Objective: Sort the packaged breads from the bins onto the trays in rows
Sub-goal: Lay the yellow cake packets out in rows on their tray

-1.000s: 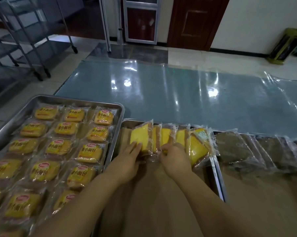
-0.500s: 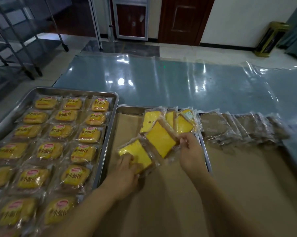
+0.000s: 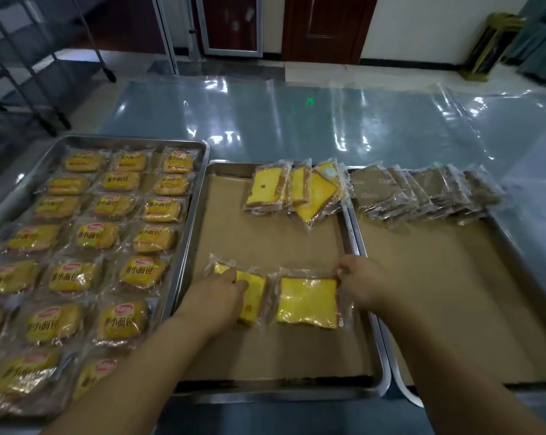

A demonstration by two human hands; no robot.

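While the left tray already holds full rows of round packaged breads, the middle tray is judged barely begun: a leaning stack of yellow slices waits at its far edge, and two packets lie side by side nearer its front edge. The left hand rests on one yellow slice packet, fingers curled over it; the right hand pinches the far right corner of the other packet. Brown packets crowd the right tray's far edge, unsorted.
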